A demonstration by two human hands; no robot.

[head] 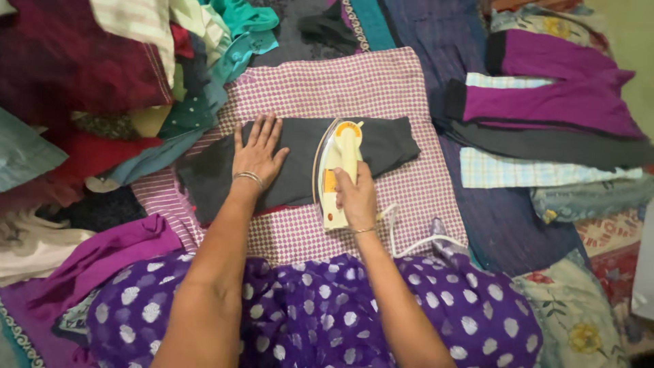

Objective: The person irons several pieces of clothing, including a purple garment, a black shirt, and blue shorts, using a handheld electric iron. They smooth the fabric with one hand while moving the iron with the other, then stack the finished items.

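Pink checked cloth [409,204], heap of mixed clothes [102,75] left of it, folded purple and dark garments [545,102] to its right, light blue checked garment [504,170] beneath those

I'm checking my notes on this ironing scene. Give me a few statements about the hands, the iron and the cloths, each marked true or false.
1. The right hand holds the iron by its handle. True.
2. The left hand lies flat on the dark folded garment. True.
3. The iron stands upright beside the garment. False: it lies soleplate down on the garment.
4. The garment lies on a checked cloth. True.
5. The folded purple clothes lie at the person's left. False: they lie at the right.
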